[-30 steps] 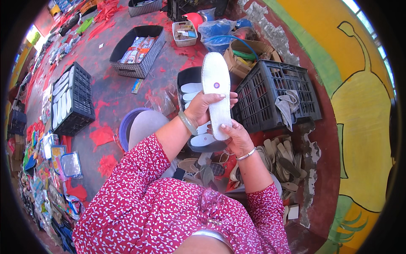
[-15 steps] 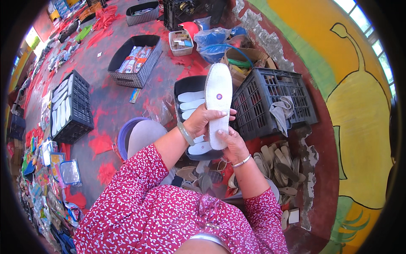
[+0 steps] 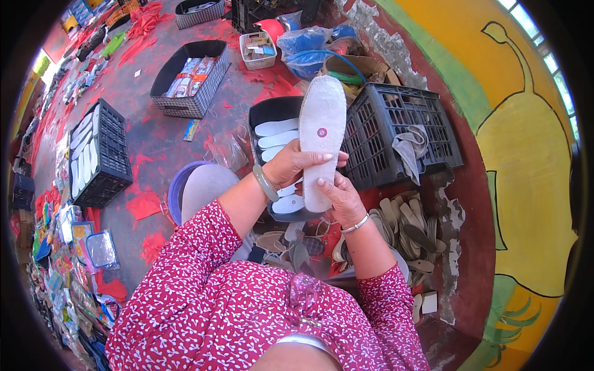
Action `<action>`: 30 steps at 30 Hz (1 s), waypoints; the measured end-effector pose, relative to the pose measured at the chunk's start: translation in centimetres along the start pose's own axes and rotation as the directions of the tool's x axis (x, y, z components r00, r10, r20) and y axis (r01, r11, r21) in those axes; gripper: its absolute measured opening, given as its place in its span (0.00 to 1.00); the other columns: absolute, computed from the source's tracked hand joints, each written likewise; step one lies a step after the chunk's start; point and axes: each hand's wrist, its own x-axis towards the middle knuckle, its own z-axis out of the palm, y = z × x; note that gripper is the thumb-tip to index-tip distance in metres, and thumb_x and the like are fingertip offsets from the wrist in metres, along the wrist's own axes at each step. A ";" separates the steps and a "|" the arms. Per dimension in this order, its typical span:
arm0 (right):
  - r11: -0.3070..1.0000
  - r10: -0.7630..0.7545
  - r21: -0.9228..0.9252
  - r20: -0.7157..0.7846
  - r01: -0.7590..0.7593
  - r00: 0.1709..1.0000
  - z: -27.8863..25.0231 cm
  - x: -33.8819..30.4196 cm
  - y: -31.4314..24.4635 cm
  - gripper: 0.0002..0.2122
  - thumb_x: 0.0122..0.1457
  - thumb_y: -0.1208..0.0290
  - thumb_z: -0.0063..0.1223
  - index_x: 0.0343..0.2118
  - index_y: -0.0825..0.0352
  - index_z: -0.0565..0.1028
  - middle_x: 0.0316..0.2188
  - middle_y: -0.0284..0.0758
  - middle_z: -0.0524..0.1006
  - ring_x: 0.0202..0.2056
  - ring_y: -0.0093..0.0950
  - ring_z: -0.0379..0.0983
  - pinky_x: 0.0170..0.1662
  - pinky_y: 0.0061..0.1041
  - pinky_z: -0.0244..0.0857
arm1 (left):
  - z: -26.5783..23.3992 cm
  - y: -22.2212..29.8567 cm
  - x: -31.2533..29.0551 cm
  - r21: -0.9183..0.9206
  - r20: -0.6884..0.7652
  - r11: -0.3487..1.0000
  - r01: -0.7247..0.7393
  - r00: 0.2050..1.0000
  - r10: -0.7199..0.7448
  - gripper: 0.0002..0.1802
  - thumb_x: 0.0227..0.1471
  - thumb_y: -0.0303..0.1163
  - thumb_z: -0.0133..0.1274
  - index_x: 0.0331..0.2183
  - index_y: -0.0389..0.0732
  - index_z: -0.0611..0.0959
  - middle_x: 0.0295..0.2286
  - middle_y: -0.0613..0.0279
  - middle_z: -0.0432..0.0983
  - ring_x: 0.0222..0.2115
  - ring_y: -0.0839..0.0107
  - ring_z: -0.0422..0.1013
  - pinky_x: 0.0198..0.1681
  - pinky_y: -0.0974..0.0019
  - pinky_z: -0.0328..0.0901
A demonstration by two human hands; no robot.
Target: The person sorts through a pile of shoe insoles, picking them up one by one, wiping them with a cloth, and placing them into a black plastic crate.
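A white shoe insole (image 3: 322,114) with a small round mark stands upright in front of me, gripped by both hands. My left hand (image 3: 296,164) is closed round its left edge, with the thumb across its face. Lower down, my right hand (image 3: 341,199) clasps the heel end, its thumb pressed on the surface; the fingers behind are hidden. Just behind my hands is a dark bin (image 3: 260,116) with several white insoles (image 3: 277,127) lying in it. The held insole and my hands cover part of that bin.
A black crate (image 3: 402,130) with a grey cloth (image 3: 410,150) over its side stands at right. Beneath it lies a pile of beige insoles (image 3: 405,222). At left are another crate of insoles (image 3: 111,167), a checked bin (image 3: 201,99) and a purple basin (image 3: 176,195).
The insole has come slightly nearer upright and higher in the picture, still in both hands. The whole view has shifted a little, moving the surroundings up and left.
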 end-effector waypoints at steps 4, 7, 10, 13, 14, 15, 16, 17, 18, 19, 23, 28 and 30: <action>0.997 -0.003 -0.080 -0.012 0.002 1.000 -0.5 0.4 0.2 0.15 0.55 0.67 0.52 0.42 0.71 0.70 0.34 0.36 0.75 0.34 0.24 0.73 0.39 0.23 0.67 | -0.6 0.3 0.8 -0.121 -0.138 0.985 -0.120 0.985 0.103 0.26 0.45 0.29 0.55 0.47 0.33 0.68 0.39 0.49 0.72 0.41 0.59 0.71 0.44 0.55 0.67; 0.981 0.098 -0.171 0.008 -0.095 0.995 -0.8 0.6 -0.5 0.16 0.54 0.67 0.53 0.42 0.71 0.69 0.33 0.35 0.75 0.34 0.23 0.73 0.39 0.22 0.66 | -2.0 0.5 1.1 -0.181 -0.260 0.959 -0.219 0.951 0.168 0.20 0.47 0.24 0.53 0.44 0.35 0.71 0.37 0.54 0.73 0.39 0.62 0.71 0.42 0.55 0.68; 0.962 0.081 -0.257 -0.034 -0.087 0.996 -0.9 0.4 -1.3 0.18 0.54 0.68 0.53 0.45 0.71 0.67 0.36 0.35 0.74 0.37 0.23 0.71 0.41 0.22 0.65 | -1.8 0.3 1.1 -0.183 -0.345 0.945 -0.272 0.918 0.198 0.16 0.46 0.22 0.53 0.41 0.37 0.73 0.35 0.58 0.73 0.36 0.66 0.72 0.41 0.58 0.68; 0.964 -0.061 -0.263 -0.094 0.034 0.994 -0.4 0.5 -1.5 0.18 0.55 0.68 0.53 0.45 0.71 0.67 0.38 0.33 0.73 0.39 0.21 0.69 0.44 0.20 0.62 | -1.6 -0.5 1.0 -0.091 -0.284 0.972 -0.218 0.941 0.185 0.16 0.46 0.23 0.55 0.40 0.41 0.74 0.33 0.63 0.73 0.33 0.73 0.70 0.38 0.64 0.68; 0.967 -0.111 -0.243 -0.116 0.080 0.987 -0.2 0.5 -1.6 0.17 0.55 0.68 0.52 0.45 0.71 0.68 0.38 0.32 0.73 0.40 0.19 0.68 0.45 0.19 0.61 | -1.6 -1.0 0.8 -0.095 -0.249 0.975 -0.202 0.953 0.173 0.18 0.46 0.23 0.56 0.41 0.40 0.73 0.34 0.64 0.73 0.32 0.75 0.70 0.38 0.67 0.67; 0.974 -0.120 -0.210 -0.129 0.091 0.984 -0.5 0.6 -1.5 0.17 0.55 0.69 0.52 0.46 0.71 0.67 0.38 0.32 0.73 0.40 0.20 0.68 0.45 0.20 0.61 | -1.2 -1.3 0.7 -0.077 -0.223 0.980 -0.183 0.961 0.162 0.18 0.46 0.23 0.56 0.41 0.40 0.73 0.34 0.64 0.73 0.32 0.75 0.70 0.39 0.68 0.66; 0.979 -0.129 -0.176 -0.143 0.103 0.981 -1.0 0.7 -1.2 0.17 0.56 0.69 0.51 0.46 0.70 0.67 0.38 0.32 0.73 0.40 0.20 0.68 0.45 0.20 0.61 | -0.9 -1.6 0.6 -0.058 -0.196 0.985 -0.164 0.969 0.150 0.18 0.46 0.23 0.56 0.41 0.41 0.73 0.34 0.65 0.73 0.32 0.76 0.69 0.39 0.69 0.66; 0.983 -0.137 -0.141 -0.157 0.115 0.978 -1.3 0.7 -1.0 0.16 0.56 0.70 0.51 0.46 0.70 0.67 0.39 0.31 0.73 0.40 0.21 0.69 0.45 0.21 0.62 | -0.5 -1.9 0.5 -0.039 -0.169 0.989 -0.145 0.976 0.137 0.18 0.46 0.23 0.56 0.41 0.41 0.73 0.33 0.65 0.73 0.32 0.76 0.69 0.39 0.69 0.66; 0.980 -0.151 -0.152 -0.175 0.124 0.973 -1.0 0.5 -1.1 0.16 0.56 0.69 0.51 0.46 0.69 0.67 0.38 0.31 0.73 0.39 0.21 0.69 0.43 0.21 0.62 | -0.4 -1.9 0.4 0.002 -0.152 0.991 -0.137 0.979 0.136 0.18 0.48 0.26 0.55 0.43 0.40 0.72 0.35 0.66 0.73 0.35 0.77 0.69 0.42 0.70 0.64; 0.984 -0.150 -0.128 -0.190 0.127 0.970 -0.7 0.2 -1.3 0.16 0.56 0.69 0.51 0.46 0.69 0.68 0.37 0.32 0.73 0.38 0.21 0.69 0.43 0.21 0.63 | -0.2 -1.8 0.3 0.067 -0.152 0.990 -0.123 0.980 0.132 0.19 0.48 0.26 0.54 0.44 0.39 0.71 0.36 0.66 0.72 0.36 0.77 0.68 0.44 0.70 0.63; 0.984 -0.163 -0.118 -0.265 0.136 0.950 0.8 -2.1 -1.8 0.14 0.57 0.68 0.48 0.44 0.70 0.69 0.35 0.31 0.74 0.35 0.20 0.70 0.38 0.20 0.64 | 0.3 -0.3 -0.3 0.305 -0.236 0.930 -0.204 0.930 0.281 0.26 0.49 0.30 0.53 0.50 0.37 0.67 0.44 0.62 0.67 0.45 0.74 0.63 0.50 0.69 0.57; 0.991 -0.133 -0.063 -0.342 0.118 0.930 0.5 -7.3 0.2 0.13 0.58 0.68 0.47 0.43 0.70 0.70 0.35 0.34 0.75 0.34 0.24 0.72 0.38 0.22 0.66 | 7.4 12.8 -7.2 0.399 0.197 0.569 -0.719 0.673 0.713 0.24 0.51 0.36 0.48 0.49 0.36 0.68 0.48 0.53 0.64 0.51 0.63 0.60 0.53 0.61 0.56; 0.998 -0.062 -0.026 -0.352 0.057 0.934 0.6 -8.7 0.3 0.13 0.58 0.68 0.47 0.43 0.70 0.69 0.36 0.35 0.75 0.36 0.26 0.72 0.41 0.27 0.67 | 10.1 16.0 -9.8 0.413 0.430 0.408 -0.814 0.570 0.701 0.24 0.51 0.36 0.48 0.49 0.36 0.68 0.48 0.53 0.64 0.51 0.64 0.60 0.53 0.61 0.56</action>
